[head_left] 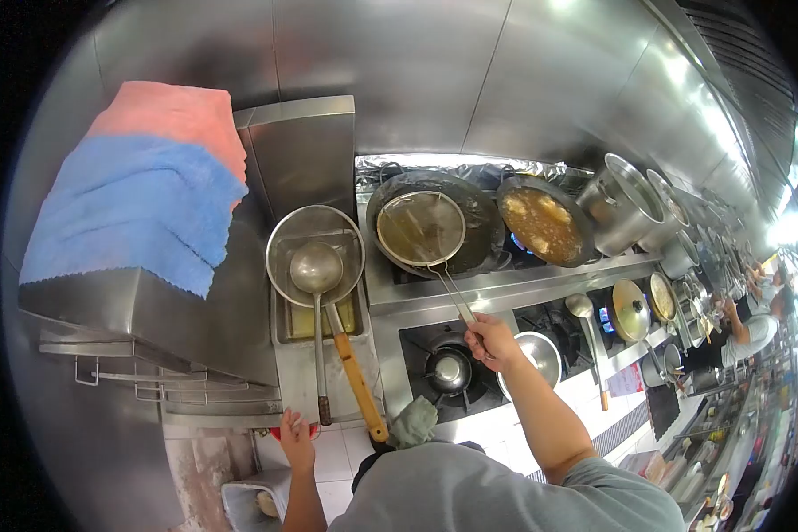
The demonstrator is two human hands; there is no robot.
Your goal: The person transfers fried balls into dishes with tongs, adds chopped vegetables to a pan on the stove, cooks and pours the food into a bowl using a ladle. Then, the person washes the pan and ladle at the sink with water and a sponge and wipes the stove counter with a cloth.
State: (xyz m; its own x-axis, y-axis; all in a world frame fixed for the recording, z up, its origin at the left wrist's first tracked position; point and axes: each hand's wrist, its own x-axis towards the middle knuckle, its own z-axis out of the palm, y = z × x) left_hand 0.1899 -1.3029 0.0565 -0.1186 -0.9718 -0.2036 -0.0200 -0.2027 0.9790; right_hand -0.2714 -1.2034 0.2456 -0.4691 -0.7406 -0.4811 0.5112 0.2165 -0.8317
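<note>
My right hand (492, 342) is closed round the handle of a round mesh strainer (421, 229). The strainer's basket is over a large dark wok (483, 232) on the back row of the stove. Low on the left, my left hand (298, 441) hangs with its fingers apart, holding nothing that I can see. Just behind it shows part of a red item (312, 431), mostly hidden. Above that hand, a ladle (316, 268) lies with its bowl over a second, wooden-handled strainer (277, 253), across a metal oil container (353, 321).
Right of the wok, a pan of brown, bubbling food (541, 226) stands near tall steel pots (619, 208). A steel bowl (538, 353) and another ladle (580, 307) are in front. Pink and blue cloths (142, 195) cover a metal unit at left. A co-worker (754, 337) stands far right.
</note>
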